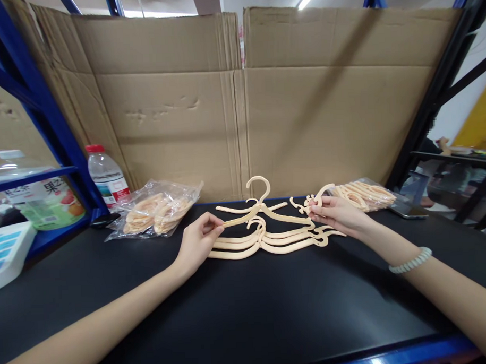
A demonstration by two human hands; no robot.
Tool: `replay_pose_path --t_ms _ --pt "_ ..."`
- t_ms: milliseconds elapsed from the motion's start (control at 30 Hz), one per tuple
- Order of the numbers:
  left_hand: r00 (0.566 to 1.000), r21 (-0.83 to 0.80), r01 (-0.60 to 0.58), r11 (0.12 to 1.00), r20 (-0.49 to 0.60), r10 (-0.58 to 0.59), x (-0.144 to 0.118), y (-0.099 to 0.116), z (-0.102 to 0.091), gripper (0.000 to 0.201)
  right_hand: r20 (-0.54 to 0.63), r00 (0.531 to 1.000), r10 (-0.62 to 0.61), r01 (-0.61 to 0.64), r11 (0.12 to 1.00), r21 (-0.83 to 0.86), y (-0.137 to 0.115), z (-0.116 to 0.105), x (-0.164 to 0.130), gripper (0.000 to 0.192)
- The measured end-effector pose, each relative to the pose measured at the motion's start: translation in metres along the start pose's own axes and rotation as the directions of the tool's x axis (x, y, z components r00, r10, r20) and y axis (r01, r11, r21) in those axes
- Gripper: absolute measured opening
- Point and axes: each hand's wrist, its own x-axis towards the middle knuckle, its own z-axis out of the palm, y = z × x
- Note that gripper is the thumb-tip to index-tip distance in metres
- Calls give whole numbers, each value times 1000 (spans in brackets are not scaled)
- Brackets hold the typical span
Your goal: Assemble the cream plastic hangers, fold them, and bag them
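A cream plastic hanger (263,205) is held just above a small stack of like hangers (269,242) on the black table (239,309). My left hand (199,242) pinches the left arm tip of that top hanger between thumb and fingers. My right hand (335,213) grips its right end, fingers closed around a small cream clip piece (309,203) there. A pale bead bracelet (411,261) sits on my right wrist. The hanger's hook points up toward the cardboard.
A clear bag of cream parts (156,211) lies at back left, another bag (363,195) at back right. A water bottle (106,176) stands by the blue rack post (45,109). Cardboard sheets (240,108) wall the back. A phone (405,211) lies at right.
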Motion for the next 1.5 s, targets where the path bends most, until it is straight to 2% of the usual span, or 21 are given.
replay_pose_path --t_ms 100,167,367,767,900,1067,1267,1500 --pt "1000 -17 11 1000 -22 -11 1 -1 0 18 124 989 78 -76 997 -20 -3 -1 -2 22" --pt "999 -25 15 1000 -37 -16 1 -2 0 18 165 980 110 -111 994 -2 -4 0 -4 22" --pt "999 -30 18 999 -48 -20 0 -4 0 15 135 973 188 -196 979 54 -2 6 -7 19" --pt "996 -59 12 998 -90 -17 -2 3 1 14 181 946 270 -284 957 59 -3 11 -8 21" --pt "994 -63 -4 998 -105 -3 -2 3 1 14 181 952 248 -259 965 43 -5 12 -10 22" --pt "995 -54 -10 998 -98 5 -2 3 1 12 121 972 200 -204 979 23 -2 15 -10 24" --pt "995 -34 -13 999 -98 9 -2 1 0 12 81 993 89 -90 996 1 8 19 -9 27" --pt "995 -37 -13 999 -97 10 -3 2 1 13 28 998 52 -52 999 -10 9 21 -9 31"
